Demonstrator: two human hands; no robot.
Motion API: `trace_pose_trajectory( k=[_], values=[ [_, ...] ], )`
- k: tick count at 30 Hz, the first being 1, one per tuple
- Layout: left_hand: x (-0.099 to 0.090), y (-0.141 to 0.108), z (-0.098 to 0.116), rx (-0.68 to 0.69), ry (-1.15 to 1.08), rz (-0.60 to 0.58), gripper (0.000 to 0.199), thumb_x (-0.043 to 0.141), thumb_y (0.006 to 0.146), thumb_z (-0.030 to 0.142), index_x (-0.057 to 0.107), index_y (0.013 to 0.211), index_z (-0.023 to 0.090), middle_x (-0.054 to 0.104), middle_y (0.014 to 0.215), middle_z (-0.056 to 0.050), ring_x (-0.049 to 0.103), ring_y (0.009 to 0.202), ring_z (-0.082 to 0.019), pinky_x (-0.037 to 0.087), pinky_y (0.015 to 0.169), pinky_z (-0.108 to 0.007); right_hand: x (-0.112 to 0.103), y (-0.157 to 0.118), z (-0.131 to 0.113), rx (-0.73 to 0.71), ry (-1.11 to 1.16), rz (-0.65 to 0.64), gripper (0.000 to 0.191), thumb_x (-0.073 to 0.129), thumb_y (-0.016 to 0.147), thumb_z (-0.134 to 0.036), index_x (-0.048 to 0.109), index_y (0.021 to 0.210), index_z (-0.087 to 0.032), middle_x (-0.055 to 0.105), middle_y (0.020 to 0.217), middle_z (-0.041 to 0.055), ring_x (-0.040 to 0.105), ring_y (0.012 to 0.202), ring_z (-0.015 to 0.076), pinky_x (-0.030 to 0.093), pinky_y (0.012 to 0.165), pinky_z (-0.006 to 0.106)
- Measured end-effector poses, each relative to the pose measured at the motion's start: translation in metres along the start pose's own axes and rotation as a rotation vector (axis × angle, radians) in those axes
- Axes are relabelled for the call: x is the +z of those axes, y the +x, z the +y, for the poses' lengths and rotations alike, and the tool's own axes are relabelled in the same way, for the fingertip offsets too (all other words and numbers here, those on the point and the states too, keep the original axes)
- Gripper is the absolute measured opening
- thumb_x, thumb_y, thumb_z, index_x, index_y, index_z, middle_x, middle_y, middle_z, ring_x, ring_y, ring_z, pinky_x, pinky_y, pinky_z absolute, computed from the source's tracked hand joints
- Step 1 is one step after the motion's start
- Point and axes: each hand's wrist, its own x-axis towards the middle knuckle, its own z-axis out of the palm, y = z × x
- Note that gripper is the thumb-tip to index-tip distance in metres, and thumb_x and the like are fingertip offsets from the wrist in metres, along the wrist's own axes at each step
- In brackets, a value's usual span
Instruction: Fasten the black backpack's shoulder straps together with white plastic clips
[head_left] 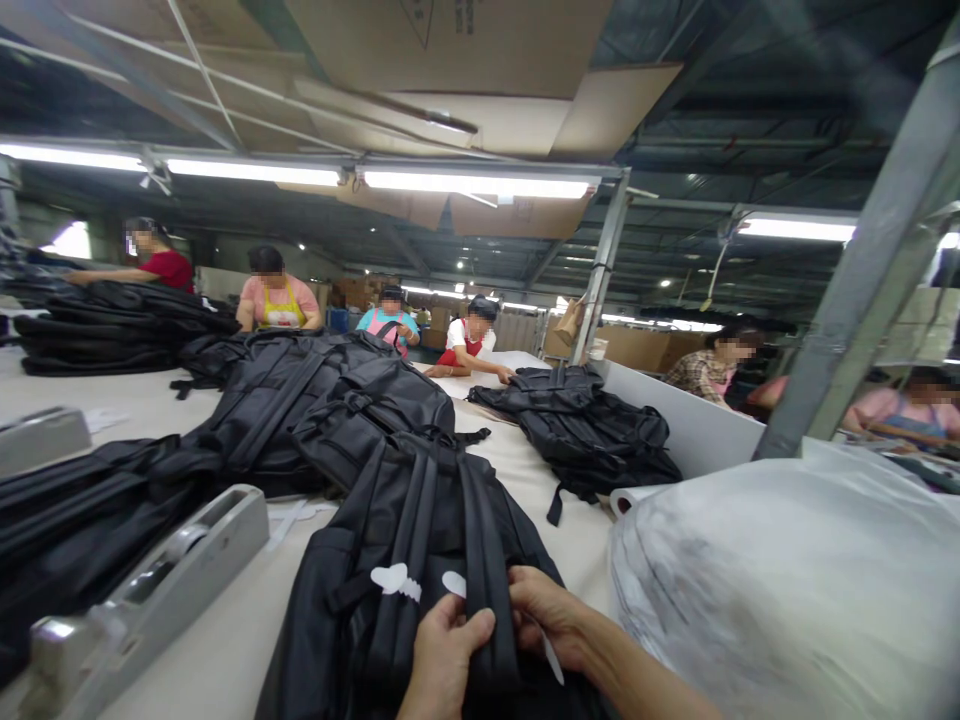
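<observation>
A black backpack [352, 560] lies in front of me with its two padded shoulder straps facing up. My left hand [448, 655] is closed at the edge of the right-hand shoulder strap [487, 560], thumb on top. A rounded white tag end [454, 583] shows just above its fingertips. On the other side of that strap, my right hand [551, 612] has its fingers curled against the edge, partly hidden under it. A thin white paper tag [553, 657] sticks out below this hand. Another white tag [396, 580] with a wavy edge sits on the left-hand strap.
More black backpacks [277, 400] are heaped beyond mine and at left. Grey tape dispensers [172, 600] stand on the pale table [292, 590]. Clear plastic bags [787, 580] bulge at right beside a metal post [847, 270]. Several co-workers stand farther back; one reaches toward a backpack [600, 430].
</observation>
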Motion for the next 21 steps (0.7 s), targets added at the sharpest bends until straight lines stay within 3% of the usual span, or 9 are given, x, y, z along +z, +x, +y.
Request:
trace_pose_trajectory(
  k=[4, 7, 10, 13, 16, 21],
  values=[
    [0.001, -0.001, 0.002, 0.023, -0.012, 0.012, 0.047, 0.083, 0.047, 0.03, 0.067, 0.088, 0.012, 0.074, 0.075, -0.007, 0.068, 0.066, -0.021, 0.052, 0.066, -0.03, -0.005, -0.007, -0.008, 0.006, 0.014, -0.006, 0.018, 0.061, 0.056, -0.008, 0.051, 0.068, -0.016, 0.048, 0.054, -0.008, 0.04, 0.039, -0.0012, 0.031, 0.035, 0.007],
    [-0.002, 0.003, -0.005, 0.079, -0.013, 0.037, 0.047, 0.079, 0.049, 0.029, 0.067, 0.092, 0.012, 0.075, 0.086, -0.009, 0.069, 0.081, -0.025, 0.052, 0.075, -0.032, -0.012, -0.018, -0.013, 0.01, -0.038, -0.016, 0.017, 0.064, 0.059, -0.01, 0.054, 0.072, -0.016, 0.058, 0.061, -0.0038, 0.051, 0.045, 0.0025, 0.046, 0.041, 0.011],
    [-0.003, 0.003, -0.005, 0.155, 0.084, 0.047, 0.045, 0.074, 0.054, 0.028, 0.068, 0.095, 0.011, 0.075, 0.093, -0.01, 0.067, 0.089, -0.026, 0.05, 0.08, -0.032, -0.017, -0.028, -0.015, 0.041, -0.25, 0.0, 0.013, 0.062, 0.065, -0.017, 0.055, 0.075, -0.016, 0.063, 0.059, 0.0007, 0.055, 0.044, 0.0081, 0.045, 0.035, 0.015],
    [-0.001, 0.001, 0.001, 0.221, 0.159, 0.077, 0.043, 0.074, 0.053, 0.027, 0.069, 0.092, 0.01, 0.074, 0.088, -0.009, 0.065, 0.087, -0.025, 0.05, 0.08, -0.031, -0.014, -0.032, -0.014, 0.004, -0.405, 0.119, 0.011, 0.055, 0.068, -0.018, 0.05, 0.077, -0.019, 0.06, 0.05, -0.0027, 0.052, 0.039, 0.0092, 0.041, 0.032, 0.016],
    [-0.001, 0.0, 0.006, 0.228, 0.157, 0.096, 0.042, 0.075, 0.051, 0.027, 0.069, 0.089, 0.011, 0.074, 0.086, -0.008, 0.065, 0.086, -0.025, 0.05, 0.08, -0.032, -0.009, -0.031, -0.011, -0.086, -0.301, 0.155, 0.014, 0.058, 0.068, -0.021, 0.047, 0.077, -0.02, 0.061, 0.053, -0.0043, 0.053, 0.041, 0.0085, 0.041, 0.035, 0.016],
    [-0.003, 0.002, 0.007, 0.195, 0.175, 0.038, 0.046, 0.073, 0.053, 0.029, 0.071, 0.094, 0.009, 0.075, 0.091, -0.01, 0.067, 0.088, -0.029, 0.052, 0.083, -0.036, -0.012, -0.034, -0.012, -0.164, 0.073, 0.112, 0.031, 0.078, 0.065, -0.033, 0.052, 0.074, -0.018, 0.063, 0.062, -0.0038, 0.057, 0.053, 0.0047, 0.047, 0.051, 0.015]
  ],
)
